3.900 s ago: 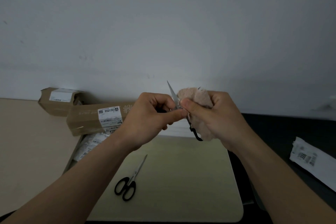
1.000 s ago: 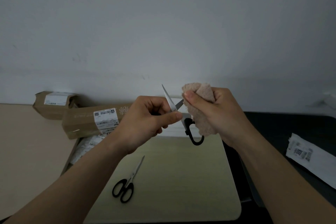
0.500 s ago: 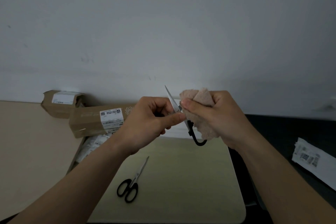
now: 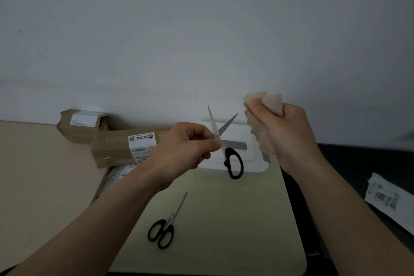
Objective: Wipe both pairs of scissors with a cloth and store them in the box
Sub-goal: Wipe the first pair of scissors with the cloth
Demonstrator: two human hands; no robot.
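Now the left hand (image 4: 186,148) pinches the open scissors (image 4: 220,141), so the right hand (image 4: 284,132), closed on the cloth (image 4: 262,119), should rub each blade away from the sharp edge.

The pale mat (image 4: 235,219) is mostly bare, so a hand can pass freely right of the scissors (image 4: 167,223) lying at its left-centre. At its far edge the white box (image 4: 251,152) stands closed, its lid blocked by the open scissors (image 4: 220,139) the left hand (image 4: 186,148) holds just before it, blades spread upward. The right hand (image 4: 284,132), clutching the cloth (image 4: 262,119), hangs apart from the blades with clear air between, and cartons (image 4: 116,148) crowd the mat's far-left corner.
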